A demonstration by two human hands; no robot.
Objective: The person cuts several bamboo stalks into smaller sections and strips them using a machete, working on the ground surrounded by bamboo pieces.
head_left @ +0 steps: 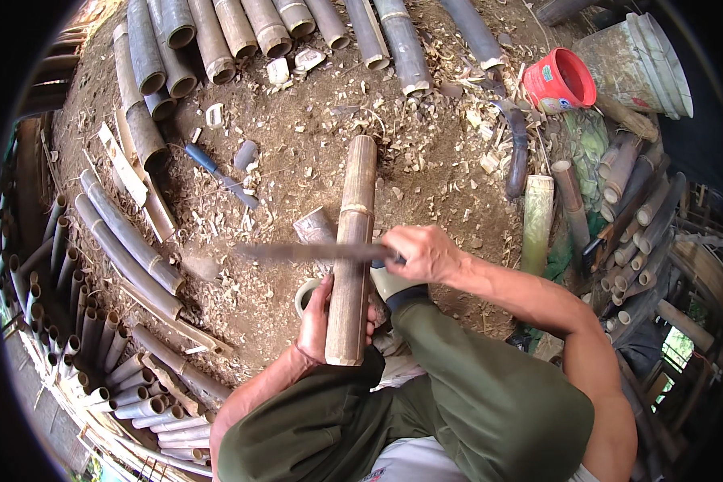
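Note:
A brown bamboo section (353, 313) with a ring-like node stands out lengthwise between my knees, its far end pointing away from me. My left hand (316, 325) grips it near its closer end, thumb on one side and fingertips showing on the other. My right hand (422, 253) is closed round the handle of a long dark-bladed knife (297, 251). That blade lies crosswise over the bamboo and points left, blurred by motion. Whether its edge touches the bamboo I cannot tell. Most of the knife's handle is hidden in my fist.
Bamboo sections (217, 40) line the far ground, with more stacked at left and right. A blue-handled tool (202, 158) lies left of the bamboo. A dark curved object (517, 153) rests at right, below a red tub (548, 84) and a dirty bucket (631, 68). Chips litter the soil.

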